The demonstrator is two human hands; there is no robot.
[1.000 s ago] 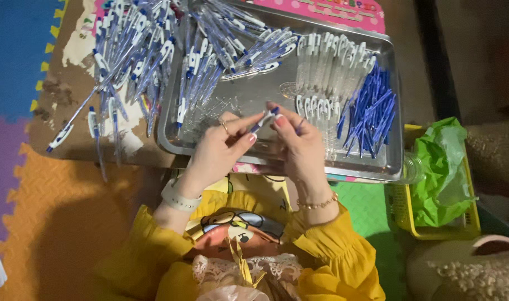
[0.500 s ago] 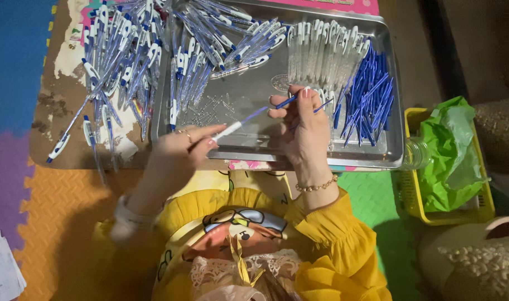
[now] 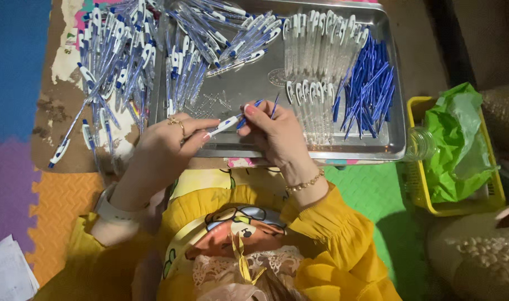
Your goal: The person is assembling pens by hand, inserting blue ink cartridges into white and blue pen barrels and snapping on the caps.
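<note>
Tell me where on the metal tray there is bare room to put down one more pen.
The tray is bare in the middle, between the finished pens, the clear barrels and the hands (left, right), apart from small springs. The right side is crowded with blue refills.

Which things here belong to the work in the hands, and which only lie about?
In use:
left hand
right hand
pen held between them
blue refills
clear barrels
small springs
metal tray
finished pens

Lying about:
yellow basket
green bag
papers
</note>
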